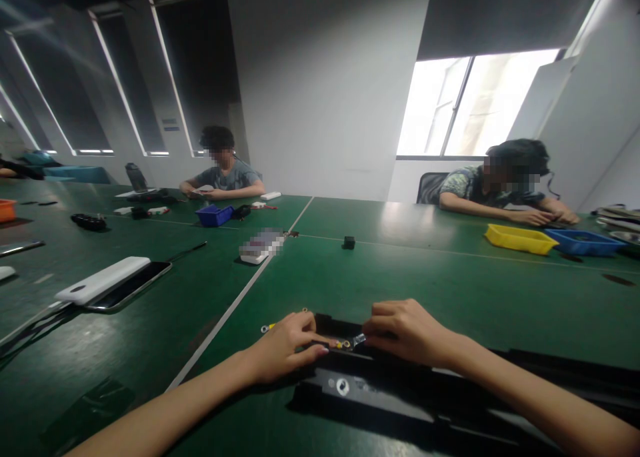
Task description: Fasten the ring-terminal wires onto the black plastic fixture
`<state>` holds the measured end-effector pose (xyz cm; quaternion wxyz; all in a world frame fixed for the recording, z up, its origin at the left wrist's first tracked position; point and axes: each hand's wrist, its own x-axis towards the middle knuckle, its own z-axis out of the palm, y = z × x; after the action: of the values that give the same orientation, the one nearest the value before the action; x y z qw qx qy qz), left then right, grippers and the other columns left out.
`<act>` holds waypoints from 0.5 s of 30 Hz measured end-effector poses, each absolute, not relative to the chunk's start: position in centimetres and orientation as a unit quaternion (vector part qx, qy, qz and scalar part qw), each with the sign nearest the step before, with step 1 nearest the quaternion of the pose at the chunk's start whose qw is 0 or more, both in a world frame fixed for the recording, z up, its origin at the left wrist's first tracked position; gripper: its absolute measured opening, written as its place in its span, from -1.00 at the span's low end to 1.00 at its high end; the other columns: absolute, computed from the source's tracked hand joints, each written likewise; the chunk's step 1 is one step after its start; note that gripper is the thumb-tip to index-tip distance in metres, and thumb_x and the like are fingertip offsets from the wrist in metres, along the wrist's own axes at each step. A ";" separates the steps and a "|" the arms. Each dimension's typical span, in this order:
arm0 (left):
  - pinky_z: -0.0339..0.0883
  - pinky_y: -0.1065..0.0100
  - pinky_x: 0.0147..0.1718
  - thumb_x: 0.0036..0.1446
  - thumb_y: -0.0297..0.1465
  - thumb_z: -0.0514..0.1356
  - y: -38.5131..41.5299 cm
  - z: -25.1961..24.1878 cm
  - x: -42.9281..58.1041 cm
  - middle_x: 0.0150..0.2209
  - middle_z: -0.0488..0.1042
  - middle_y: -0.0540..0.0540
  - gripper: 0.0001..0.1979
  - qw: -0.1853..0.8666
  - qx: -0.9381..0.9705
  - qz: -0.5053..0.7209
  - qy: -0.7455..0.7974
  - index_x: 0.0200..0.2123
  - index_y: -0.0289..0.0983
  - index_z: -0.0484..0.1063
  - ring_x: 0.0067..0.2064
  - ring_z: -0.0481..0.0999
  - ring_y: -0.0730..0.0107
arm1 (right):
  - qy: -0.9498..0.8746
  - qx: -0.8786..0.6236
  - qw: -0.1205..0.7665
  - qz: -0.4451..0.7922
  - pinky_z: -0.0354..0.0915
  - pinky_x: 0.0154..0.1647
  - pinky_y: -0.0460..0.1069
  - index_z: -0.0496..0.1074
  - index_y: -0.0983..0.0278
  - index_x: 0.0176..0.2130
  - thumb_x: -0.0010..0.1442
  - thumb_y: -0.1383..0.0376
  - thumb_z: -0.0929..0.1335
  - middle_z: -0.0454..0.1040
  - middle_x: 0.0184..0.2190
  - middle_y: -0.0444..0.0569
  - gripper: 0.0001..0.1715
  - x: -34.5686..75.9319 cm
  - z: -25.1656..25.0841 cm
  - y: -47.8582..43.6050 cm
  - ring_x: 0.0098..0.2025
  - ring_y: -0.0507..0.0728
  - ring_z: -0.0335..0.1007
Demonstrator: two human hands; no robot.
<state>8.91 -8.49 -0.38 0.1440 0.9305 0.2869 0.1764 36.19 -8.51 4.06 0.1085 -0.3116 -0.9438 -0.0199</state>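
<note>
My left hand (pixel 295 345) reaches over a black metal channel (pixel 370 387), its index finger and thumb closed at a yellow-sleeved ring terminal (pixel 345 344). Another ring terminal with a yellow sleeve (pixel 267 328) sticks out to the left of this hand, and a small ring (pixel 305 310) shows above the knuckles. My right hand (pixel 407 330) is closed, fingertips pinching a small silvery piece (pixel 359 339) just right of the terminal. Its exact kind is too small to tell. On the channel's near side there is a round hole with a bright rim (pixel 343 386).
Beyond the hands are a small black block (pixel 349 243) and a white device (pixel 260 249). A white power bank (pixel 103 280) and a phone (pixel 133 288) lie left. Yellow (pixel 521 240) and blue (pixel 583 242) trays stand far right. Two people sit across the green table (pixel 400 283).
</note>
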 end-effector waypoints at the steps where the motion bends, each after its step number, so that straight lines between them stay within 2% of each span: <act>1: 0.18 0.33 -0.24 0.32 -0.18 -0.11 -8.5 -0.4 8.9 -0.29 0.27 -0.09 -0.61 0.143 0.931 0.176 0.287 0.00 -0.16 0.40 -0.24 0.26 0.32 | -0.944 -0.313 0.106 -0.021 0.07 -0.49 -0.10 0.49 0.24 -0.28 0.25 0.19 0.24 0.40 -0.47 -0.08 -0.72 36.2 4.1 -8.5 -0.46 0.01 0.29; 15: 0.19 0.34 -0.23 0.31 -0.16 -0.11 -8.5 -0.3 8.8 -0.29 0.26 -0.09 -0.60 0.152 0.928 0.178 0.288 0.02 -0.14 0.39 -0.25 0.26 0.32 | -0.945 -0.304 0.119 -0.023 0.06 -0.49 -0.10 0.49 0.23 -0.28 0.25 0.18 0.24 0.39 -0.48 -0.08 -0.72 36.2 3.8 -8.4 -0.47 0.00 0.28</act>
<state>8.83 -8.50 -0.35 0.1521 0.9284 0.2884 0.1784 36.22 -8.35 3.83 0.1189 -0.3041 -0.9449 -0.0235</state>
